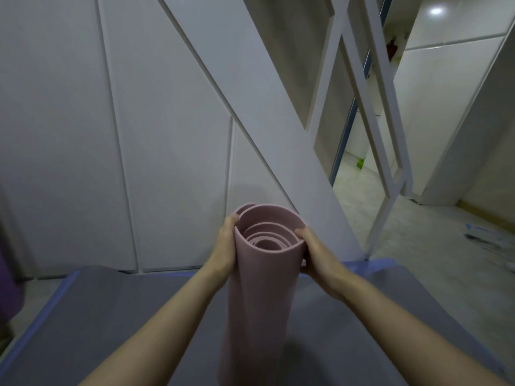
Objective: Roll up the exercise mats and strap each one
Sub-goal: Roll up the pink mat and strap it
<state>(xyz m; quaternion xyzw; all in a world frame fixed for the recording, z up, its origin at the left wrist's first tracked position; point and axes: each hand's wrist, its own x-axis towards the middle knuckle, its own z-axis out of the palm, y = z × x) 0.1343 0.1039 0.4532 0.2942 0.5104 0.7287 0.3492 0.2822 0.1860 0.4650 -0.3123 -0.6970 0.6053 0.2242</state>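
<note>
Both hands clasp the rolled pink mat (259, 302) close under its top end, one on each side. The left hand (224, 252) lies against the left flank with its thumb curled up to the rim, and the right hand (320, 253) presses the right flank with its thumb hooked at the rim in the same way. The remaining fingers of both hands pass round the far side of the roll and are hidden. The roll stands upright, near and centre in the view, between the two bare forearms. Its open top shows loose spiral layers, and the outermost flap stands a little away from the coil at the far left. Its lower end runs off the near edge of the view, so I cannot tell whether it rests on anything. No strap is visible round the part that shows. Under and behind it a blue-edged grey mat (125, 316) lies flat on the floor, reaching to the foot of a white panelled wall (69, 135) on the far side. A broad white diagonal beam (250, 107) slants down to the right across that wall. Beyond it stand slim white frames (387, 107), with pale floor (418, 246) at the far right. Something purple (7, 288), too blurred to identify, shows at the left edge.
</note>
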